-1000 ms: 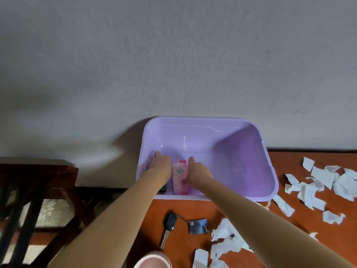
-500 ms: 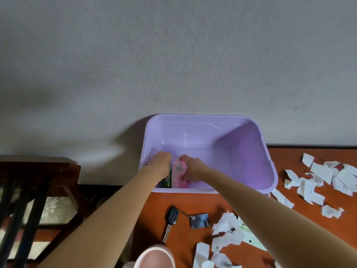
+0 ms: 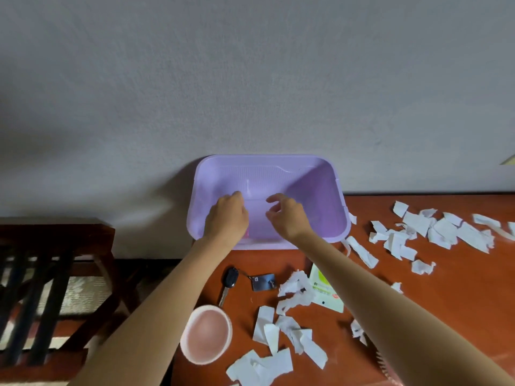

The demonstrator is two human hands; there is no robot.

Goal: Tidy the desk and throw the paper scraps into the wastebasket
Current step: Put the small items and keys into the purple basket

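The paper scraps (image 3: 418, 222) lie loose on the red-brown table (image 3: 446, 316), none of them in either grip. One spread sits to the right of the right hand (image 3: 287, 217), well apart from it. Another spread lies nearer the person than both grips, between the two forearms. A long strip lies just beside the near right corner of the lilac plastic basket (image 3: 331, 190).

Both hands hang over the basket's inside, side by side and apart. The right grip is slack: its fingers are loosely curled, the thumb and forefinger are parted, and nothing is between them. The left hand (image 3: 227, 215) shows its back, with the fingers bent down behind it. Whether that grip holds anything cannot be told. A sliver of something pink (image 3: 246, 234) shows in the basket, just at the heel of the left hand.

Back from the grips toward the person, a car key (image 3: 230, 280) with a dark tag (image 3: 263, 282) lies between the forearms. A white and green packet (image 3: 324, 288) is partly under the right forearm. A pink bowl (image 3: 206, 334) sits beside the left forearm. The basket's far side stands against a grey wall (image 3: 250, 79). A dark wooden chair (image 3: 55, 238) stands to the left of the left grip, off the table.
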